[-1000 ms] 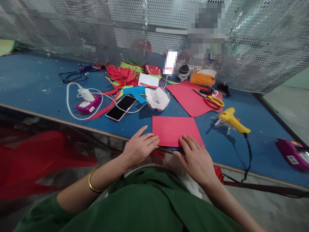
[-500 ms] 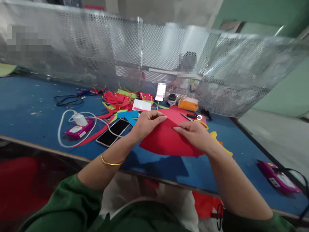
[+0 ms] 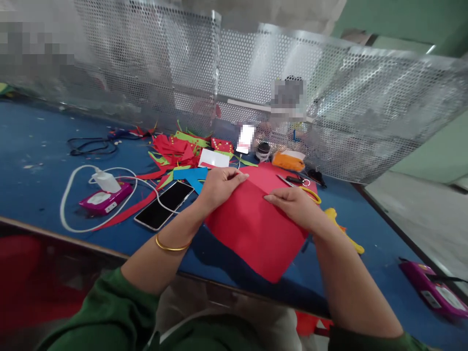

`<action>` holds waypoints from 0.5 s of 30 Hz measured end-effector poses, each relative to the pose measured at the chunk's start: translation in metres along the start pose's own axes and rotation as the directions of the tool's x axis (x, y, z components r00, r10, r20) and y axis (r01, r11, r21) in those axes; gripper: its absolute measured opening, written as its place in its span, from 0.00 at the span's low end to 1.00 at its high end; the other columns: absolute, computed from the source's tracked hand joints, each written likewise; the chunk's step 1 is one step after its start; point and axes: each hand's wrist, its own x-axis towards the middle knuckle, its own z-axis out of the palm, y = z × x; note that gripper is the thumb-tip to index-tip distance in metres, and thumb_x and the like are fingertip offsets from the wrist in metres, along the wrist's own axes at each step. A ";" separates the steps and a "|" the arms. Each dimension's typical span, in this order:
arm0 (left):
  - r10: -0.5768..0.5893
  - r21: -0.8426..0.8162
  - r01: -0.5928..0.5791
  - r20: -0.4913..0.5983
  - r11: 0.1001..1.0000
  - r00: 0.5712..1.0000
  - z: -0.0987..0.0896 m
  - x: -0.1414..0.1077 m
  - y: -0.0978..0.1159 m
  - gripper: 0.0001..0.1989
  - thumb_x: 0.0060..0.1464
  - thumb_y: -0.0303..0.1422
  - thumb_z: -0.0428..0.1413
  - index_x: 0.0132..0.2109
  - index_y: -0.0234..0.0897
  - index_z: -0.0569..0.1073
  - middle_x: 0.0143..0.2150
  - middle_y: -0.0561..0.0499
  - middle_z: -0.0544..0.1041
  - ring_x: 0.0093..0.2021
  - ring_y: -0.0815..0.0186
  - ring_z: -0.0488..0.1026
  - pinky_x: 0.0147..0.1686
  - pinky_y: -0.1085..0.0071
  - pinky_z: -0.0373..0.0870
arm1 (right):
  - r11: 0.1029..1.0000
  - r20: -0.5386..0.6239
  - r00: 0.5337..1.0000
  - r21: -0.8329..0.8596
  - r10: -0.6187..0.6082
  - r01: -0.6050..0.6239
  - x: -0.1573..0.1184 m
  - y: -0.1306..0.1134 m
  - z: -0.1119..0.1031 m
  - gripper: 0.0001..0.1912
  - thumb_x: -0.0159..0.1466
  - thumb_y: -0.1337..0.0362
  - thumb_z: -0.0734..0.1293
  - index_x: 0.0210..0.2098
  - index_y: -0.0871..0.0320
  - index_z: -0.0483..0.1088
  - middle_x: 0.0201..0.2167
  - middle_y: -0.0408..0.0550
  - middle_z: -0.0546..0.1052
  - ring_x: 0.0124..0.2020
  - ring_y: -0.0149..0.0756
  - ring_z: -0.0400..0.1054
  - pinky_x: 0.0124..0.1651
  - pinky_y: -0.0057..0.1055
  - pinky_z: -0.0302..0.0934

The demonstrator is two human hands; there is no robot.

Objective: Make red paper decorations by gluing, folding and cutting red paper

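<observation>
A matte red sheet (image 3: pixel 258 231), paper or thin felt, hangs between my hands above the near part of the blue table. My left hand (image 3: pixel 221 187) pinches its upper edge between thumb and fingers. A short way to the right, my right hand (image 3: pixel 294 207) pinches the same edge. The sheet's lower corner points toward me. Behind it, another red sheet (image 3: pixel 265 171) lies on the table. Scissors with yellow handles (image 3: pixel 310 195) rest beyond my right hand, beside a small black object with a ring (image 3: pixel 296 180).
Left of my forearm lie a dark phone (image 3: pixel 166 204), a white cable, a charger (image 3: pixel 107 181) and a purple pack (image 3: pixel 106 200). Coloured scraps (image 3: pixel 175 148) are heaped behind. A perforated metal screen (image 3: pixel 248 68) spans the back; a person sits beyond. Another purple pack (image 3: pixel 435 290) is at right.
The red sheet's lower part has swung down toward me, its corner now dropping near the table's front edge. Both hands keep their pinch, slightly farther apart. The view has shifted a little.
</observation>
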 end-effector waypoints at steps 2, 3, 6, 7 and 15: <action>0.003 0.043 0.000 -0.050 0.999 0.999 -0.006 0.003 -0.005 0.14 0.55 0.41 0.57 0.29 0.37 0.79 0.26 0.51 0.77 0.29 0.67 0.69 0.30 0.70 0.61 | 0.998 0.045 0.998 0.039 0.052 -0.053 -0.006 0.007 -0.009 0.26 0.60 0.40 0.65 0.21 0.56 0.68 0.17 0.41 0.66 0.19 0.30 0.57 0.21 0.28 0.50; 0.005 0.053 -0.001 -0.071 0.999 0.997 -0.008 0.005 -0.007 0.14 0.56 0.41 0.57 0.29 0.37 0.79 0.27 0.51 0.78 0.29 0.66 0.69 0.30 0.70 0.61 | 0.996 0.054 0.996 0.050 0.070 -0.072 -0.009 0.011 -0.013 0.26 0.60 0.39 0.66 0.22 0.56 0.70 0.18 0.42 0.68 0.20 0.30 0.58 0.22 0.28 0.52; 0.028 0.069 -0.021 -0.110 0.997 0.994 -0.015 0.009 -0.012 0.14 0.56 0.41 0.58 0.27 0.38 0.78 0.25 0.51 0.76 0.28 0.67 0.68 0.29 0.70 0.60 | 0.997 0.018 0.997 0.023 0.077 -0.077 -0.023 0.025 -0.027 0.26 0.58 0.39 0.68 0.22 0.56 0.73 0.19 0.43 0.72 0.20 0.31 0.62 0.24 0.29 0.57; 0.037 0.074 -0.028 -0.120 0.997 0.992 -0.017 0.010 -0.014 0.14 0.56 0.41 0.58 0.27 0.38 0.78 0.24 0.52 0.75 0.28 0.67 0.67 0.28 0.70 0.59 | 0.997 -0.003 0.997 0.011 0.082 -0.082 -0.028 0.030 -0.031 0.26 0.58 0.39 0.68 0.21 0.56 0.74 0.20 0.44 0.74 0.21 0.32 0.64 0.25 0.30 0.59; 0.039 0.068 -0.025 -0.213 0.997 0.976 -0.023 0.012 -0.010 0.14 0.55 0.42 0.58 0.29 0.36 0.78 0.24 0.53 0.74 0.28 0.67 0.67 0.28 0.71 0.59 | 0.994 -0.580 0.811 -0.024 0.075 -0.109 -0.058 0.021 -0.043 0.22 0.63 0.43 0.66 0.31 0.55 0.77 0.27 0.49 0.82 0.31 0.41 0.77 0.37 0.35 0.70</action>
